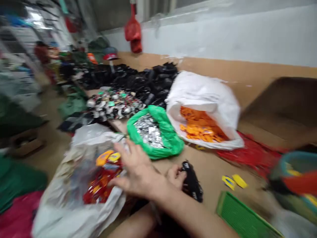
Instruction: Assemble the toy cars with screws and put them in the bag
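Note:
My right hand [137,168] reaches across my left arm to the white sack [56,201] at the left. Its fingers are spread, apparently with nothing in them. Under and beside it in the sack lie shiny red wrapped pieces [97,185], an orange piece [104,158] and a yellow piece [114,156]. My left hand [175,177] is lower, beneath the crossing right forearm, with its fingers curled at the edge of a black bundle with white marks [192,181]. The bundle's exact kind is blurred.
A green bag [170,145] of silvery pieces and a white sack [203,89] of orange pieces stand beyond my hands. Behind are heaps of black items [128,77] and mixed pieces [115,104]. At right are a green basket [245,215], two yellow pieces [234,181] and a tub [294,165].

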Tool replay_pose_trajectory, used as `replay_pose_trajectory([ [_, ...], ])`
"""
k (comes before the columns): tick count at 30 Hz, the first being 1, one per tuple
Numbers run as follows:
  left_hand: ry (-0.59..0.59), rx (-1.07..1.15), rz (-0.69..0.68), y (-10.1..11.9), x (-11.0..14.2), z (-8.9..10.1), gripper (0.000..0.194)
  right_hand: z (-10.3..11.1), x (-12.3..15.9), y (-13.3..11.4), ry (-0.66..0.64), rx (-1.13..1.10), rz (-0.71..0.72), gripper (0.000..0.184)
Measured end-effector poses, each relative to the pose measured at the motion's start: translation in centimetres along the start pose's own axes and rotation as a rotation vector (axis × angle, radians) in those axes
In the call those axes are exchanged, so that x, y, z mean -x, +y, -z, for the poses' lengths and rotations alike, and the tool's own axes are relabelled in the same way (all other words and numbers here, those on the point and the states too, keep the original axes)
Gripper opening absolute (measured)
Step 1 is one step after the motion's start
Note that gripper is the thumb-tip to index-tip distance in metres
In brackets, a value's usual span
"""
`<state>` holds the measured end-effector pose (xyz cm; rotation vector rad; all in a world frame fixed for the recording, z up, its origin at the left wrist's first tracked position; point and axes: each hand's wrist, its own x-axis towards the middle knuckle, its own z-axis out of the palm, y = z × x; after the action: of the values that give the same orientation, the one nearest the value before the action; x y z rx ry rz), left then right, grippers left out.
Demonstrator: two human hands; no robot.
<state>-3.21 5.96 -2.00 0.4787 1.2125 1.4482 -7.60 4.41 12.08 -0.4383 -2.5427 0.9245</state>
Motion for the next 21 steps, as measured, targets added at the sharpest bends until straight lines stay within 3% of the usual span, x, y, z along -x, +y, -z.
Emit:
replay_pose_trajectory([
  [3,-0.066,-0.038,0.035,-0.6,-0.4,0.2,0.028,-0.7,2.8,1.5,0.062,-0.248,0.100,0.061],
  [6,-0.146,-0.025,0.068,-0.5,-1.2,0.5,0.042,1.2,9.0,5.0,0.154,-0.247,-0.007,0.026],
  [9,-0.198,0.007,0.080,-0.1,-1.5,0.8,0.046,5.9,17.3,8.7,0.283,-0.274,-0.315,0.019],
  [12,-0.206,0.076,0.167,0.0,-1.5,0.6,0.048,12.2,24.7,12.6,0.493,-0.076,-0.720,0.025],
  [14,-0.270,0.133,0.210,-0.5,-1.9,0.1,0.045,16.3,27.9,15.0,0.654,0.142,-0.803,0.030],
  [17,-0.310,0.209,0.243,-1.6,-2.9,-0.7,0.043,20.2,29.5,17.2,0.703,0.291,-0.792,0.029],
  [19,-0.309,0.223,0.272,-2.4,-3.4,-1.1,0.045,20.8,28.9,17.7,0.646,0.351,-0.747,0.026],
  [21,-0.312,0.223,0.289,-2.9,-3.5,-1.1,0.045,20.1,27.4,17.9,0.546,0.378,-0.681,0.026],
])
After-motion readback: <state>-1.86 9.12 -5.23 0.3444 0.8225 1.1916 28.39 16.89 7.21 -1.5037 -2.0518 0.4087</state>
